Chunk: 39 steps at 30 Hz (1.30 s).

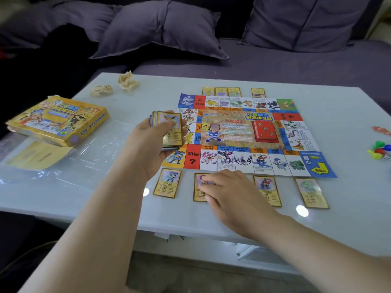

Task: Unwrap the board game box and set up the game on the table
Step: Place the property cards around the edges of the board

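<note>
Right hand [224, 187], nearest, lays flat fingers on a card [197, 192] lying near-to-far just short of the board [230, 130]'s near edge; my left hand [153, 144], farther and leftward, grips the deck [169, 129], close enough for my right to draw from.

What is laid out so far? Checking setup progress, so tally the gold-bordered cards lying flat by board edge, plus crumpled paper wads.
Gold-bordered cards flat beside the colourful paper game board's near edge: 4
Gold-bordered cards flat beside its far edge: 4
Crumpled beige paper wads: 2
Total: 10
</note>
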{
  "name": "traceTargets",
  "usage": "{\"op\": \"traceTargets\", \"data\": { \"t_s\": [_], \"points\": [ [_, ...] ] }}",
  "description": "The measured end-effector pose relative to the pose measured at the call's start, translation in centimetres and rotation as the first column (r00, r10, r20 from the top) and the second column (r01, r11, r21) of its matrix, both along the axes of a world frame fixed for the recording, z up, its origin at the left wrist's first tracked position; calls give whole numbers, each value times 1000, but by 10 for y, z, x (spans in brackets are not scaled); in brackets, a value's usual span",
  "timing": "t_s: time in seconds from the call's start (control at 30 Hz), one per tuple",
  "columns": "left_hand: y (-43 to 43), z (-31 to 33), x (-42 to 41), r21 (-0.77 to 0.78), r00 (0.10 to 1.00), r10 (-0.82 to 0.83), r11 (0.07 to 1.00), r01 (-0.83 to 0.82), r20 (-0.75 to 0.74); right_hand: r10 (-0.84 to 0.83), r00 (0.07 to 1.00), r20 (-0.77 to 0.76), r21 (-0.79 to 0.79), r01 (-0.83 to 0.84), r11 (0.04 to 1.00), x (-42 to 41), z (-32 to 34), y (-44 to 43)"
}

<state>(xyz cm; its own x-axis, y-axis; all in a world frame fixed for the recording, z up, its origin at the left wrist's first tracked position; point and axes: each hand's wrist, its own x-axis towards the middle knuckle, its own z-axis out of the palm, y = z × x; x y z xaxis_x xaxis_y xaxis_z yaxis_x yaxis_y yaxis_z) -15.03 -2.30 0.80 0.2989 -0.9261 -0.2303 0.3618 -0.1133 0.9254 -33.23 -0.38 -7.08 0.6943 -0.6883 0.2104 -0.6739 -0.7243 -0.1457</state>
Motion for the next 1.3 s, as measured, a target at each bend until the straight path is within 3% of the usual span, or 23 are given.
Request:
{"op": "traceTargets", "data": {
  "t_s": [0.33, 0.4, 0.47, 0.57, 0.67, 0.73, 1.03, 1.13, 1.3],
  "points": [
    [-3, -2, -1, 10, 1000, -3, 1000, 3, 13, 13, 1000, 3, -60, -13, 998, 4, 0, -1],
    [-3, -3, -1, 14, 999, -15, 1000, 15, 40, -6, 998, 57, -101, 12, 995, 2, 6, -3],
    [-2, -5, 1, 21, 996, -45, 999, 44, 80, -27, 975, 219, -104, 51, 993, -4, 17, -12],
    [-1, -10, -4, 62, 972, -157, 987, 148, 176, -168, 853, 495, 131, 118, 984, -20, 41, -29],
    [1, -18, -20, 125, 934, -276, 959, 253, 225, -413, 726, 549, 497, 113, 860, -34, 55, -39],
    [1, -21, -29, 161, 925, -309, 947, 278, 220, -474, 670, 571, 608, 44, 793, -37, 57, -41],
    [1, -19, -45, 223, 893, -390, 913, 343, 223, -570, 615, 545, 755, -64, 653, -31, 54, -39],
    [2, -18, -49, 233, 885, -417, 900, 370, 206, -565, 641, 519, 771, -66, 633, -30, 52, -38],
    [-1, -15, -39, 218, 898, -400, 907, 360, 184, -609, 581, 540, 768, -44, 639, -37, 53, -45]
  ]
}}
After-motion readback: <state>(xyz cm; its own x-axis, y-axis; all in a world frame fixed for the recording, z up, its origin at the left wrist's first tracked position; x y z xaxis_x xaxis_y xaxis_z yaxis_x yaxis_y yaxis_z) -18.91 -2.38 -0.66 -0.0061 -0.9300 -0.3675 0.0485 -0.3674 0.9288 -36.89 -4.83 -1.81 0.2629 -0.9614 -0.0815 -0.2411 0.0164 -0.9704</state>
